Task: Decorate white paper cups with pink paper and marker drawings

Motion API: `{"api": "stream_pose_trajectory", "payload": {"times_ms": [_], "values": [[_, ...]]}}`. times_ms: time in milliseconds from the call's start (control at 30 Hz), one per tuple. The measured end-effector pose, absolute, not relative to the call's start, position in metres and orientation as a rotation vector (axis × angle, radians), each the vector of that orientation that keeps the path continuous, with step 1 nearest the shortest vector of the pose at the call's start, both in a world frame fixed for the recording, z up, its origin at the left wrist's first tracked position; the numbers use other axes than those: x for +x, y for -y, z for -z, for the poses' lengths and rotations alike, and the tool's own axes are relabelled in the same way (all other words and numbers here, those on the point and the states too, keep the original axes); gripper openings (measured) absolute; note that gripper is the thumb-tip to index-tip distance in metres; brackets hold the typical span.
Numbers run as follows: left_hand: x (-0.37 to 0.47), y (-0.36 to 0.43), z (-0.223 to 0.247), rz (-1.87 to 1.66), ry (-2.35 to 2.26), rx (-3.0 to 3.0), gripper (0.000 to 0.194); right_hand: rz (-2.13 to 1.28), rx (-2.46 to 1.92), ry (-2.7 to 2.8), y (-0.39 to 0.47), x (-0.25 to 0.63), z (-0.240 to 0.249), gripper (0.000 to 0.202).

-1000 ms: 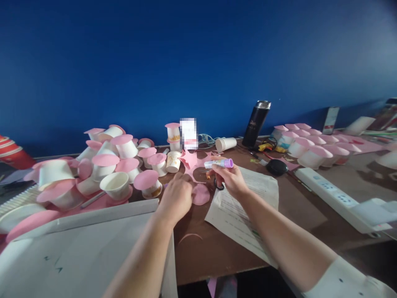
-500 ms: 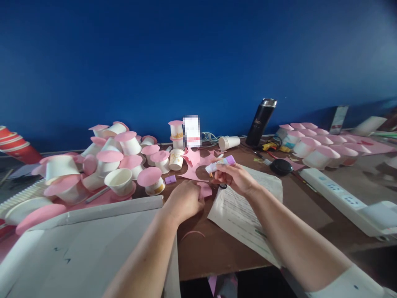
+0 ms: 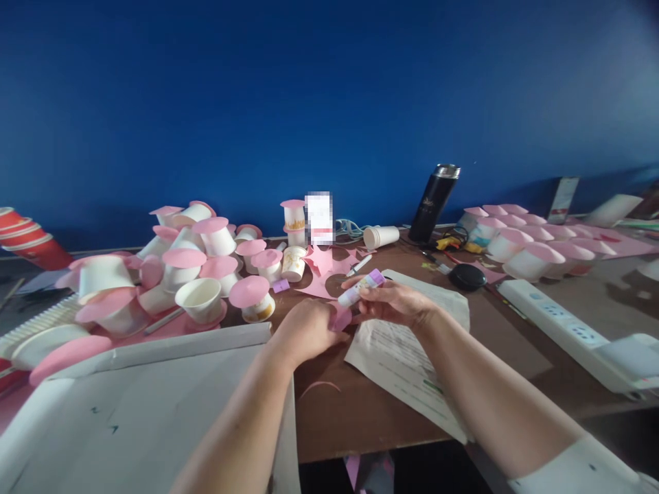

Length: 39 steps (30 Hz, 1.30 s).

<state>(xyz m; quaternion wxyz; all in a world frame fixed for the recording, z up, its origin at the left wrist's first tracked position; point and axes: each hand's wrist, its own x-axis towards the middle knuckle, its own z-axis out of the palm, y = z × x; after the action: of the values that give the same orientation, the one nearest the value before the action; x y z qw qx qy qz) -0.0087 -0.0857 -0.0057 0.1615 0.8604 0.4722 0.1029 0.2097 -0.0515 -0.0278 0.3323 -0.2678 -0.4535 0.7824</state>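
My right hand is closed around a glue stick with a white and purple patterned tube, tilted with its purple end up to the right. My left hand grips a small pink paper disc low over the table, its fingertips partly hidden behind the hand. The lower fingers of my right hand are close to the disc's right edge; whether they touch it I cannot tell. A purple cap lies beyond my left hand, near a paper cup topped by a pink disc. Pink paper offcuts lie behind the glue stick.
Many paper cups with pink discs crowd the left side, behind a white box. A printed sheet lies beneath my right arm. Farther right are a black flask, a round black case, a power strip and more capped cups.
My right hand has brought the glue stick slightly down, closer to the pink disc. The disc has shifted a little, and a white pen now shows behind the glue stick.
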Motion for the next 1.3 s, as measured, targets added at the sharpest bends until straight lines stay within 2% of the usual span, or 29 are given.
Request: {"api": "stream_pose_trajectory", "payload": {"times_ms": [233,400,633,767,1000,1300], "values": [[-0.011,0.086,0.002,-0.269,-1.37,2.434,0.007,-2.038,-0.635,1.011,0.048,0.211,0.031,0.036],[-0.007,0.085,0.007,-0.259,-1.465,2.412,0.016,-1.983,-0.681,0.983,0.048,0.205,0.034,0.038],[-0.01,0.075,0.013,-0.271,-1.64,2.302,0.039,-1.796,-0.824,1.202,0.052,0.202,0.031,0.042],[-0.015,0.067,0.016,-0.34,-1.645,2.275,0.034,-1.585,-0.978,1.527,0.06,0.197,0.019,0.045],[-0.02,0.062,0.022,-0.449,-1.567,2.244,0.027,-1.065,-1.204,1.967,0.062,0.185,0.022,0.036],[-0.02,0.06,0.023,-0.46,-1.546,2.222,0.024,-0.986,-1.163,2.006,0.063,0.181,0.028,0.034]]}}
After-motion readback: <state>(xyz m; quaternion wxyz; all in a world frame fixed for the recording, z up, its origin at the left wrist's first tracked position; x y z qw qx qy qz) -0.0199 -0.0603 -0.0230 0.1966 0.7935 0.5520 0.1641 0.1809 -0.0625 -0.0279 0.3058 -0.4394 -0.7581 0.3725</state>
